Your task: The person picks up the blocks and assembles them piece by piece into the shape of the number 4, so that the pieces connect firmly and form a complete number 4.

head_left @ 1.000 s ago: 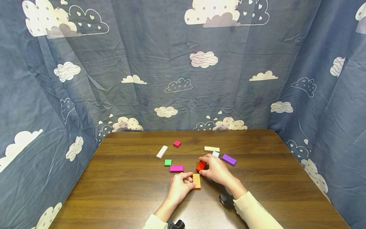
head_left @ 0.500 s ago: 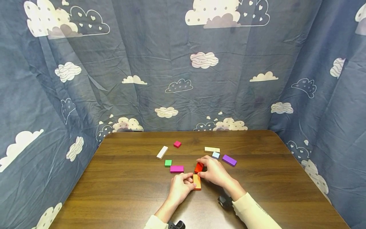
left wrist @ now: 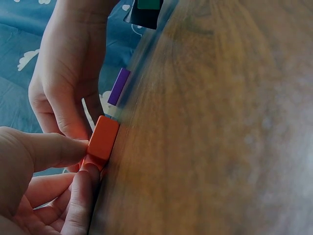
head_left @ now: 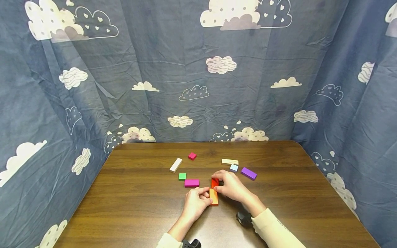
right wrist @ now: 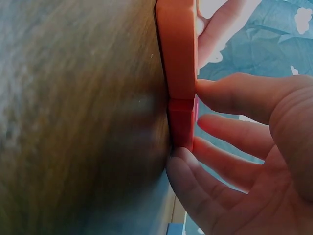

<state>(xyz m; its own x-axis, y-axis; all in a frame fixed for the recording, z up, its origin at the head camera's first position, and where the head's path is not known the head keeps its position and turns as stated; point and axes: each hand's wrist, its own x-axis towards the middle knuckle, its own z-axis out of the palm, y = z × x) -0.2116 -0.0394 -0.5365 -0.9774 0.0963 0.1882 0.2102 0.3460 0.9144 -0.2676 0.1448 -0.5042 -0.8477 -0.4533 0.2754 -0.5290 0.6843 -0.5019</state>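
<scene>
An orange block (head_left: 214, 197) lies flat on the table, its long side pointing away from me. My left hand (head_left: 194, 204) holds it from the left, forefinger by the far corner and thumb by the near one. Directly beyond it is a red block (head_left: 215, 183), lined up end to end. In the right wrist view, the red block (right wrist: 181, 125) and orange block (right wrist: 180, 54) meet at their ends. My right hand (head_left: 232, 186) grips the red block, with fingertips round its far end and the thumb near the joint. Its far end is partly hidden by fingers.
Left of the hands lie a magenta block (head_left: 192, 183), a green square (head_left: 182, 176), a white block (head_left: 175, 165) and a crimson square (head_left: 192, 156). Beyond the right hand are a cream block (head_left: 230, 161), a pale blue square (head_left: 234, 168) and a purple block (head_left: 248, 173).
My right hand has brought the red block left and nearer, turning it straight until it meets the orange block's far end. The left hand and orange block have stayed in place.
</scene>
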